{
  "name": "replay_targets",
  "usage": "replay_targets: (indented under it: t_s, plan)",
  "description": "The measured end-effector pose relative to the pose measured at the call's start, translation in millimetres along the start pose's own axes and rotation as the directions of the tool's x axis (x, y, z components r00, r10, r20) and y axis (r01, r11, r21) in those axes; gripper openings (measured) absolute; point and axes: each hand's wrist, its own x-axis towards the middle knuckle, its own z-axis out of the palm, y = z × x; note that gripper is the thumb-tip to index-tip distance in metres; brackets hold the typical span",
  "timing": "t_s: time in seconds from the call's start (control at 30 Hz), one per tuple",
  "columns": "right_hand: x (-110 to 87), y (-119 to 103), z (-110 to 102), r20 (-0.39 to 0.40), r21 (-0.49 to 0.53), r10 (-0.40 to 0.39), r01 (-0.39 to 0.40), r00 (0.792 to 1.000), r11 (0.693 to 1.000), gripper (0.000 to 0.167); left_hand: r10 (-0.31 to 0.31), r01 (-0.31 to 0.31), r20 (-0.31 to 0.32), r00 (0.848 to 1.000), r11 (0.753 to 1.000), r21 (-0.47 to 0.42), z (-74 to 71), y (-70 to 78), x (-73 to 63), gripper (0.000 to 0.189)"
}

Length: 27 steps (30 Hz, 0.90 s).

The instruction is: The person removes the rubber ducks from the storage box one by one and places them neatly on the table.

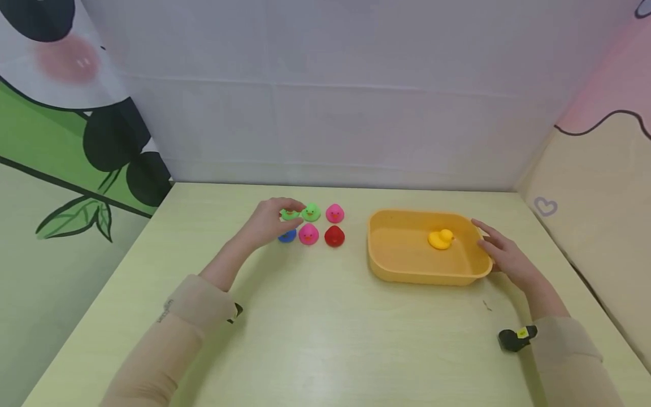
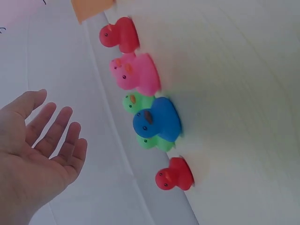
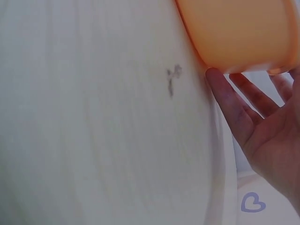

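Note:
My left hand (image 1: 269, 220) hovers over the left end of two short rows of rubber ducks, its fingers loosely bent and nothing held. Near its fingertips are a blue duck (image 2: 158, 121) and a green duck (image 1: 290, 215), both partly covered in the head view. A small red duck (image 2: 175, 174), hidden by the hand from above, shows in the left wrist view. At the right end of a yellow-orange plastic basin (image 1: 422, 278), my right hand (image 1: 508, 257) rests with relaxed fingers against the side and rim. Inside the basin sits a yellow duck (image 1: 440, 239).
Beside the left hand stand another green duck (image 1: 311, 212), two pink ducks (image 1: 334, 213) (image 1: 308, 234) and a red duck (image 1: 334, 236). A pale wood-look table (image 1: 325, 339) lies beneath, backed by a grey-white cloth wall (image 1: 335, 130) and flanked by printed side panels.

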Motion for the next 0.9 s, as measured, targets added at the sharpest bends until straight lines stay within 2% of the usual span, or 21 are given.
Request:
replay_targets:
  t_s: [0.17, 0.43, 0.77, 0.9]
  plan:
    - [1.0, 2, 0, 0.007, 0.023, 0.000, 0.000, 1.000, 1.000, 0.057, -0.030, 0.029, -0.007, 1.000, 0.999, -0.043, 6.8, 23.3, -1.5, 0.037]
    - [0.7, 1, 0, 0.011, 0.008, 0.014, -0.015, 1.000, 1.000, 0.057, -0.020, 0.018, -0.021, 1.000, 0.995, -0.101, 18.6, 54.5, 0.3, 0.038]
    - [-1.6, 0, -1, 0.006, 0.037, 0.005, -0.006, 1.000, 0.999, 0.057, 0.125, -0.130, -0.043, 0.991, 0.979, -0.156, 48.3, 83.6, 12.9, 0.036]
    - [-0.8, 2, -2, 0.003, 0.027, 0.009, -0.009, 1.000, 1.000, 0.057, 0.196, -0.204, -0.068, 0.978, 0.965, -0.163, 58.9, 93.3, 19.3, 0.035]
